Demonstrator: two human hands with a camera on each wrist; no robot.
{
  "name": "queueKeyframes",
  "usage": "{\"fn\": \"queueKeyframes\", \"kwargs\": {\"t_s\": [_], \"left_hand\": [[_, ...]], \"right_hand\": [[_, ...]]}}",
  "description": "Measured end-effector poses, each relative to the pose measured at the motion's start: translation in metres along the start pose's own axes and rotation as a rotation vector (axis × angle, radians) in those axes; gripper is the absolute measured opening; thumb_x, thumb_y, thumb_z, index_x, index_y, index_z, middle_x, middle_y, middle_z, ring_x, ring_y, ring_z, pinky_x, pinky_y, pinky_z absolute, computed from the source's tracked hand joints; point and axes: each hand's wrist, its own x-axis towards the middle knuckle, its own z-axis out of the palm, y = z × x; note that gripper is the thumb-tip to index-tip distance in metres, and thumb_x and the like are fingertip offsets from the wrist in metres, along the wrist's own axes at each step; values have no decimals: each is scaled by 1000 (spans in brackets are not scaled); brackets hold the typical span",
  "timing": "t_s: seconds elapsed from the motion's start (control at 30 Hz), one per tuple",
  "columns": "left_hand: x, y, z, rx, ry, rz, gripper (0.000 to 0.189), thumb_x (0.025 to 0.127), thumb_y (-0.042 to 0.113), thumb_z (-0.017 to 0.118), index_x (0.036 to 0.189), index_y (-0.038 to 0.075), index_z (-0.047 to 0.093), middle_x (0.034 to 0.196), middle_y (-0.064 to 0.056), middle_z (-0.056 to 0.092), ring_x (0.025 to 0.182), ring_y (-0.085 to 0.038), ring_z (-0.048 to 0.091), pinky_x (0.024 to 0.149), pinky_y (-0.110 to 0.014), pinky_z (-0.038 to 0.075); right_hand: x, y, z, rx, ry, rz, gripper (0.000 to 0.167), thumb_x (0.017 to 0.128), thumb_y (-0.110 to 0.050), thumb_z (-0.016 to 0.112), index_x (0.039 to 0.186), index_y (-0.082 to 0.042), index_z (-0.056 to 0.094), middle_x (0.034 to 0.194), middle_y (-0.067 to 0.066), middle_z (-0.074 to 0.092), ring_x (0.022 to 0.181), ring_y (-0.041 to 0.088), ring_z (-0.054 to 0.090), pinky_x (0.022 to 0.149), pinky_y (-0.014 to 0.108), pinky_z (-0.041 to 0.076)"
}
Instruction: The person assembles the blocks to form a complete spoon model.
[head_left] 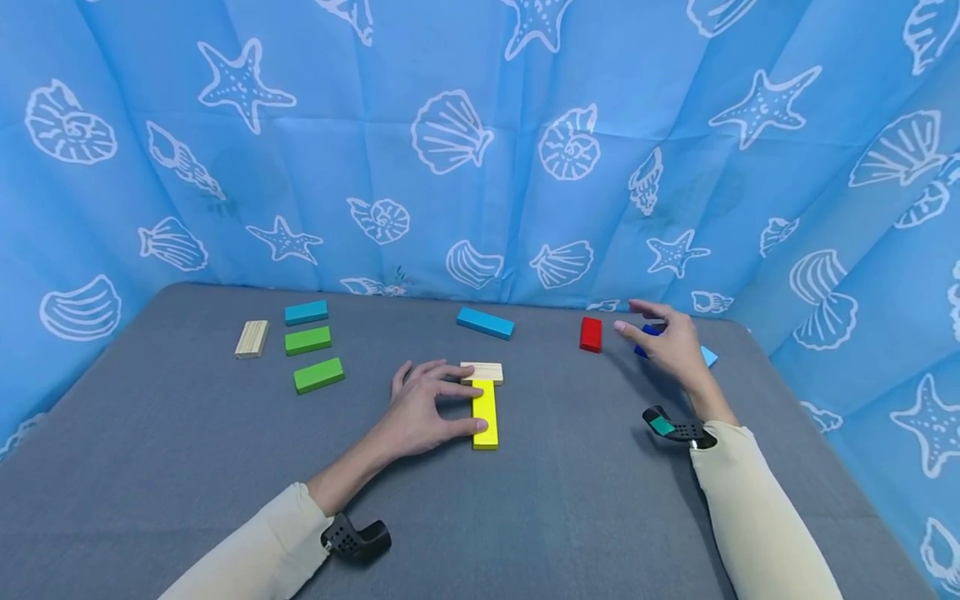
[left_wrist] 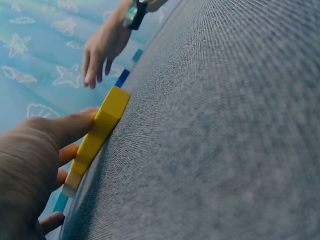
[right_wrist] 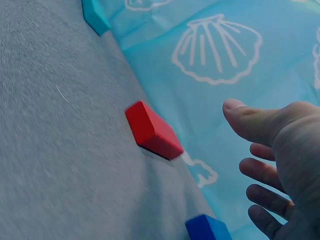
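Note:
My left hand (head_left: pixel 423 412) lies over a yellow block (head_left: pixel 486 417), its thumb and fingertips resting on top. One of its fingers reaches a natural wood block (head_left: pixel 491 373), which lies crosswise at the yellow block's far end, so the two make a T. In the left wrist view the thumb touches the face of the yellow block (left_wrist: pixel 102 130). My right hand (head_left: pixel 670 343) hovers, fingers spread and holding nothing, over a dark blue block (head_left: pixel 645 346) that it partly hides. A light blue block (head_left: pixel 708 357) shows beside that hand. To its left lies a red block (head_left: pixel 591 334).
A blue block (head_left: pixel 485 323) lies at the back middle. On the left are a teal block (head_left: pixel 306 312), two green blocks (head_left: pixel 307 340) and another wood block (head_left: pixel 252 339). A blue shell-patterned curtain (head_left: pixel 480 167) hangs behind the grey cloth-covered table (head_left: pixel 187 467).

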Motion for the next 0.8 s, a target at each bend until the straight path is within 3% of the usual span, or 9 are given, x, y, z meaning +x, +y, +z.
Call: {"fn": "queueKeyframes", "kwargs": {"t_s": [0.27,0.53,0.8], "left_hand": [[0,0,0,-3,4,9,43,82,42,84,120,23,77,144,4,57,147,-33,31,115,-68,-1],[-1,-1,-1,-17,-4,14,42,83,42,83,120,23,77,144,4,57,147,-33,31,115,-68,-1],[0,-1,-1,-9,-2,16,42,83,42,83,120,22,77,144,3,57,147,-34,31,115,-68,-1]], "right_hand": [[-9,15,-19,-32,0,28,72,96,-46,69,147,0,49,147,27,49,136,47,39,106,66,34],[-24,37,-40,-95,17,79,75,96,-48,67,149,2,46,149,32,42,133,54,38,96,67,41],[-37,59,-57,-121,8,115,78,96,-47,67,150,4,43,149,35,38,131,60,37,96,72,37]]}}
